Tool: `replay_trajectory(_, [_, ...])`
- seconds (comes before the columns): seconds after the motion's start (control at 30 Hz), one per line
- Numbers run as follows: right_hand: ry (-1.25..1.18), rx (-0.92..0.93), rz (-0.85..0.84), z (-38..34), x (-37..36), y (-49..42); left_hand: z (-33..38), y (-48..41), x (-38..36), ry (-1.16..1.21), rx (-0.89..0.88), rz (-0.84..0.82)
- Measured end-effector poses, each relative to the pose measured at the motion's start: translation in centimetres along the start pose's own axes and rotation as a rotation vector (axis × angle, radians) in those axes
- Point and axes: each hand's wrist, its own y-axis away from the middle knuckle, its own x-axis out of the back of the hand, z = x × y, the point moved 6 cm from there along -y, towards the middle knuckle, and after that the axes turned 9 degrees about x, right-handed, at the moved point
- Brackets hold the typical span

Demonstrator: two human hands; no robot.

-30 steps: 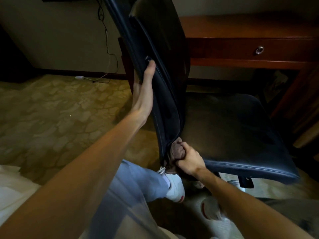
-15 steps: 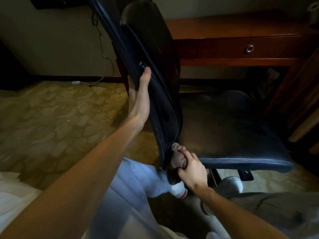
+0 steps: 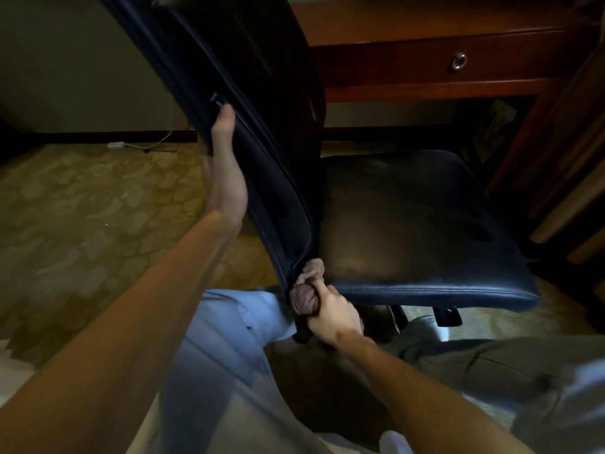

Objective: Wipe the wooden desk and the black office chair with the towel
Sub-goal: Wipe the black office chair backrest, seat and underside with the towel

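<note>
The black padded leather office chair (image 3: 419,231) stands in the middle of the scene, its seat reaching right toward the reddish-brown wooden desk (image 3: 409,24) at the far right. The left hand (image 3: 226,172) lies flat against the left, outer face of the tall backrest, fingers stretched straight. The right hand (image 3: 330,309) is clenched round a bunched brownish cloth towel (image 3: 307,290), pressed into the near seam where backrest meets seat.

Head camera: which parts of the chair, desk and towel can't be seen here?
Head view:
black office chair, backrest top: cut off by upper edge.
chair base: mostly hidden under seat.
wooden desk top: cut off above, partly behind backrest.
towel: mostly bunched inside right hand.
</note>
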Motion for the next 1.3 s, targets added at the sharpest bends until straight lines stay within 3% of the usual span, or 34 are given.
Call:
replay_trajectory(0.07, [-0.091,-0.087,0.065,0.0,-0.1,0.4,0.0,-0.2,-0.1,-0.042,0.031,-0.022])
replay_trajectory(0.23, [-0.61,-0.381,0.156,-0.9,-2.8,0.6,0.4,-0.3,0.1,-0.02,-0.007,-0.053])
replay_trajectory(0.33, [-0.817,-0.458,0.267,-1.2,-2.9,-0.2,-0.3,-0.1,0.3,-0.049,0.023,-0.061])
replay_trajectory(0.53, [-1.014,-0.41,0.265,-3.5,0.4,1.0,-0.5,0.0,0.2,-0.061,0.116,-0.07])
replay_trajectory(0.8, [-1.301,-0.54,0.398,-10.2,6.6,3.9,0.2,1.3,-0.2,-0.07,0.067,-0.123])
replay_trajectory(0.97, [-1.424,-0.529,0.493,-13.5,10.3,5.9,1.5,2.9,-0.3,-0.164,0.009,-0.213])
replay_trajectory(1.13, [-1.456,-0.465,0.373,-17.8,13.6,6.8,2.6,4.4,0.1,-0.202,0.075,-0.278])
replay_trajectory(1.3, [-1.43,-0.36,0.269,-21.9,16.9,8.0,4.7,5.0,0.9,-0.228,0.187,-0.56])
